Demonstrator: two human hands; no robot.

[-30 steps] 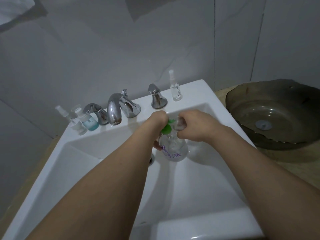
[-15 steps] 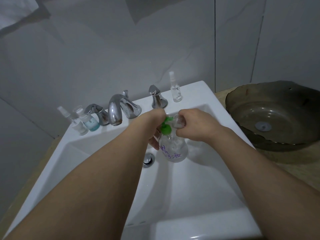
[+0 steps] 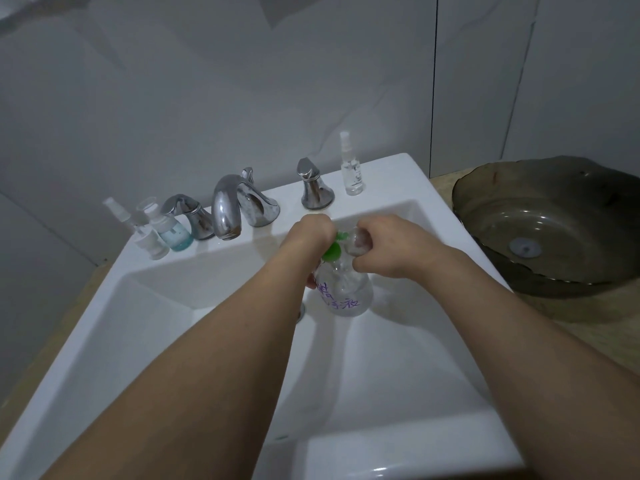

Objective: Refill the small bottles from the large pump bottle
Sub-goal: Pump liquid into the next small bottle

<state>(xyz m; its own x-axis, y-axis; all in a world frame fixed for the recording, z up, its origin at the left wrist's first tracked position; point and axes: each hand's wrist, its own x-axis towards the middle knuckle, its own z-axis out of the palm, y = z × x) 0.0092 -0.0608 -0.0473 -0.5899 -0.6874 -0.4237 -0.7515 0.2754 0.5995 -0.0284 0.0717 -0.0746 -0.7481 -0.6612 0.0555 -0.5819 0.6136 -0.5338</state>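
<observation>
On the sink ledge at ten o'clock, two clear spray bottles [image 3: 147, 232] and a blue-filled bottle [image 3: 171, 230] stand together, left of the chrome faucet [image 3: 230, 207]. Over the white sink [image 3: 398, 427], the left hand [image 3: 308, 233] curls down onto the green pump head [image 3: 334, 247] of the large pump bottle [image 3: 344, 289]. At its one o'clock, the right hand [image 3: 391, 247] grips a small clear bottle [image 3: 358, 240] against the pump. Another spray bottle [image 3: 350, 168] stands at twelve o'clock; a dark glass basin [image 3: 554, 223] sits at three.
</observation>
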